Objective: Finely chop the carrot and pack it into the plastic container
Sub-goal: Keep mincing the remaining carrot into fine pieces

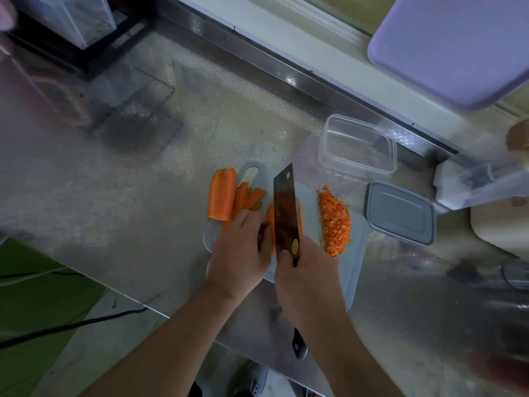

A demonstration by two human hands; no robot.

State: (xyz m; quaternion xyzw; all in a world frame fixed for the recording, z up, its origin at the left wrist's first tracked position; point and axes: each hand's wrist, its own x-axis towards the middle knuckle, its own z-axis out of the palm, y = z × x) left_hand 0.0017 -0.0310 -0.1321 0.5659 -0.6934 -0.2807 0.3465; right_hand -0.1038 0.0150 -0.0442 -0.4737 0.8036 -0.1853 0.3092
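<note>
A pale cutting board (355,253) lies on the steel counter. My right hand (306,270) grips a dark cleaver (284,207) whose blade stands edge-down over carrot strips (270,213). My left hand (239,247) holds those strips down just left of the blade. A large carrot piece (222,194) and cut carrot sticks (247,196) lie at the board's far left. A heap of finely chopped carrot (335,219) sits to the right of the blade. The clear plastic container (357,144) stands empty beyond the board, with its grey lid (400,213) lying beside it.
The counter's front edge (143,305) runs close below my arms, with a black cable (71,325) and green floor beyond. A lilac tray (452,47) sits at upper right, a white box (469,181) at the right, a clear bin (71,18) at upper left.
</note>
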